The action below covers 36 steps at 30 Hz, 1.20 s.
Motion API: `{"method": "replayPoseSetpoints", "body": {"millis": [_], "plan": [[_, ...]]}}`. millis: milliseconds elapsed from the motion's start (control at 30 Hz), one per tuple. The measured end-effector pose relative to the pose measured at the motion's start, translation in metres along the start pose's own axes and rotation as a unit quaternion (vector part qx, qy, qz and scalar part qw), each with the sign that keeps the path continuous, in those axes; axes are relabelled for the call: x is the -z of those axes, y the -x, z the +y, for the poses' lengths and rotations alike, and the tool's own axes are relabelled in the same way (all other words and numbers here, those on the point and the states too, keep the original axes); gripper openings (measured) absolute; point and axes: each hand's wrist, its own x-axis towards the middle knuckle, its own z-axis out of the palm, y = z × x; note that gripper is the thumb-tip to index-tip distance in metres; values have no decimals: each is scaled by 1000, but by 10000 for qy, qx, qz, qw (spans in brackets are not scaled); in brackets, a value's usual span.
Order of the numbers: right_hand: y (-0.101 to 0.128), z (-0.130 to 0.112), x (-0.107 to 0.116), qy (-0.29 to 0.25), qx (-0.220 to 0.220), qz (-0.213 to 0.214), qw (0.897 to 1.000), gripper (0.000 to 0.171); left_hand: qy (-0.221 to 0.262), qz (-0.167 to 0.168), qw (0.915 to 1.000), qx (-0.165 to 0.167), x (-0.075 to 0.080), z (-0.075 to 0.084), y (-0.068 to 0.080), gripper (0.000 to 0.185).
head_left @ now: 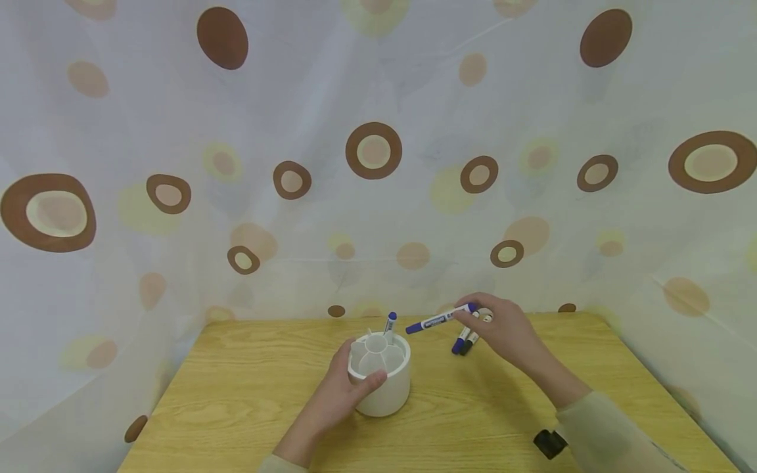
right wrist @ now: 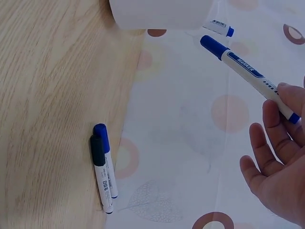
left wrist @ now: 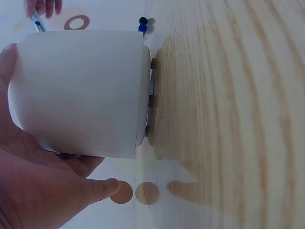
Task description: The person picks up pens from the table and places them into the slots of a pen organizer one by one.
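A round white pen holder [head_left: 383,387] with several compartments stands on the wooden table. My left hand [head_left: 345,387] grips it from the left, thumb on the near side of the rim. One marker [head_left: 390,322] stands in a rear compartment, its blue end up. To the right, my right hand [head_left: 499,328] pinches a blue-capped marker [head_left: 434,321] near its rear end, the cap pointing left toward the holder. In the right wrist view this marker [right wrist: 248,70] is held above the table between thumb and fingers.
Behind the right hand, a blue-capped marker [right wrist: 108,162] and a black-capped marker [right wrist: 101,176] lie side by side on the table [head_left: 254,374]. A small black object [head_left: 550,444] is beside the right sleeve [head_left: 603,427]. A dotted curtain [head_left: 414,217] surrounds the table's back and sides.
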Motion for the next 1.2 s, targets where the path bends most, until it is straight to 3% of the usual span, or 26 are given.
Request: {"method": "replayPoseSetpoints", "body": {"millis": [400,600,1200], "plan": [[7,-16,1,-58,216,-51,9997,19,5,-52,10000,47,1,-2,1,98],[5,-23,-5,129,370,-166,9991,11,51,-65,10000,-24,1,-2,0,96],[-7,-33,-34,75,552,-585,9967,12,66,-84,9998,-185,1,-1,-2,89]]}}
